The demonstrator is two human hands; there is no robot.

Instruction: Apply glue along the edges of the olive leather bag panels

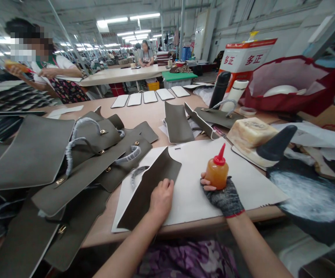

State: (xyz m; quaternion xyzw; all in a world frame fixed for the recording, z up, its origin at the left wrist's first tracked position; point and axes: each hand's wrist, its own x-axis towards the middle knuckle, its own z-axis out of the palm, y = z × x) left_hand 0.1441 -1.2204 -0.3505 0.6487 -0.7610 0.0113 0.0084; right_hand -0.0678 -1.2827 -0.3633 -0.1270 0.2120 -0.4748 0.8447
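Observation:
My bare left hand (162, 199) is closed on the right edge of a grey-brown leather bag panel (152, 185). The panel stands tilted over a large white sheet (190, 204), and a plastic-wrapped handle (136, 175) shows behind its left side. In a grey fingerless glove with red trim, my right hand (223, 195) grips a squeeze bottle (217, 173) of amber liquid. Its red nozzle points upward. The bottle is held above the white sheet, to the right of the panel.
Several leather bag pieces (89, 166) with wrapped handles are heaped on the left. Two more panels (179, 121) lie ahead. A yellowish block (252, 131), two flasks (220, 90) and a red bag (300, 83) occupy the right. A co-worker (54, 69) holds another bottle at far left.

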